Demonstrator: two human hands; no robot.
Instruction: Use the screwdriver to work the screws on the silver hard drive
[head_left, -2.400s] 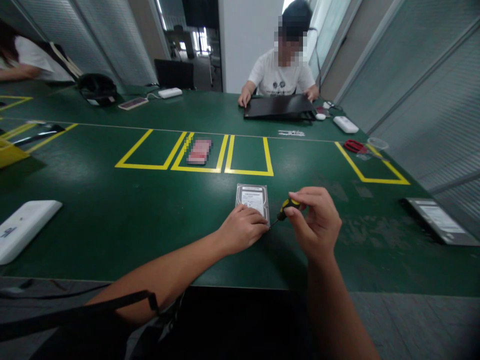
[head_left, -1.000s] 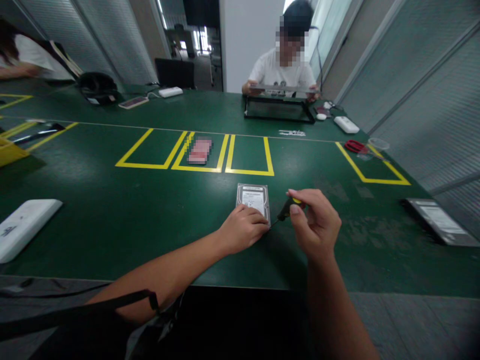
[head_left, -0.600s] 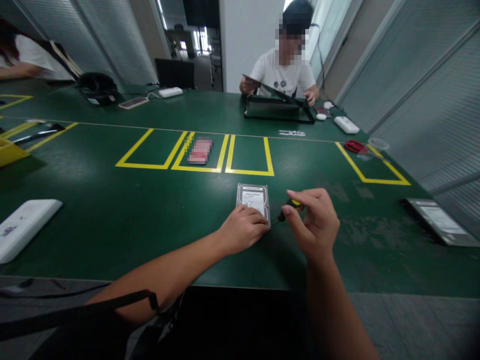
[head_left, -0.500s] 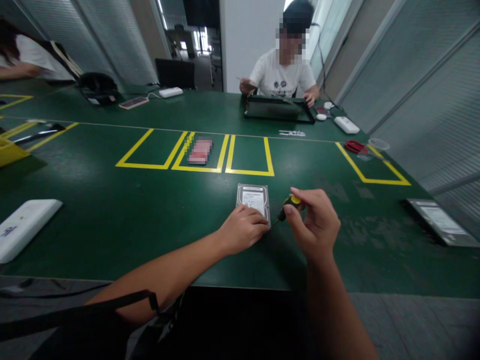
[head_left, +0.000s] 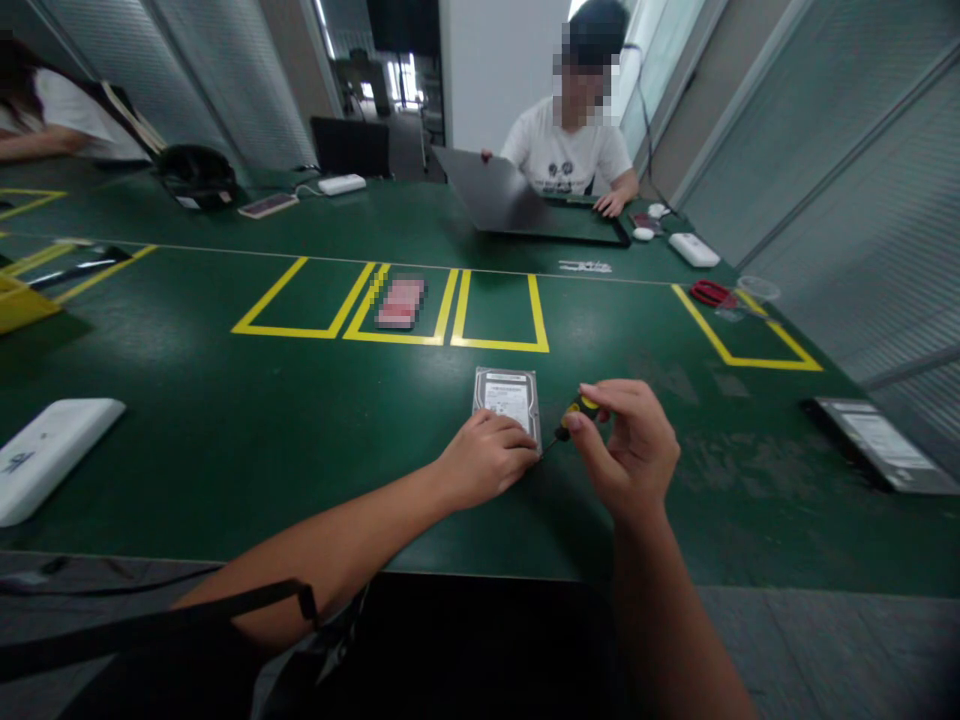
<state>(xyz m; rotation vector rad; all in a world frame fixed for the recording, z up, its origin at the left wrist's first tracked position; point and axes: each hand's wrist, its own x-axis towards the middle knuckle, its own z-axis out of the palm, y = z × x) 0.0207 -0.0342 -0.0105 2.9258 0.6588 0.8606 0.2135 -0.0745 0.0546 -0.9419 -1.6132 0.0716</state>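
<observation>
A hard drive [head_left: 507, 390] with a white label lies on the green table in front of me. My left hand [head_left: 491, 460] is closed over its near part, fingers curled across it and hiding that end. In my right hand [head_left: 634, 440] is a screwdriver [head_left: 579, 414] with a short black and yellow handle, pinched between thumb and fingers. Its thin shaft slants down to the left, the tip close to the drive's near right corner. Whether the tip sits in a screw is too small to tell.
Another drive [head_left: 885, 445] lies at the right edge, a white box [head_left: 56, 460] at the left. Yellow tape outlines [head_left: 499, 347] mark the table, one around a pinkish phone-like object [head_left: 401, 303]. Red-handled pliers [head_left: 712, 293] lie back right. Across sits a person [head_left: 566, 150] holding a dark panel [head_left: 499, 195].
My right fingers and the screwdriver handle have shifted slightly; my left hand stays on the hard drive. The person across has lifted a dark panel up off a black frame.
</observation>
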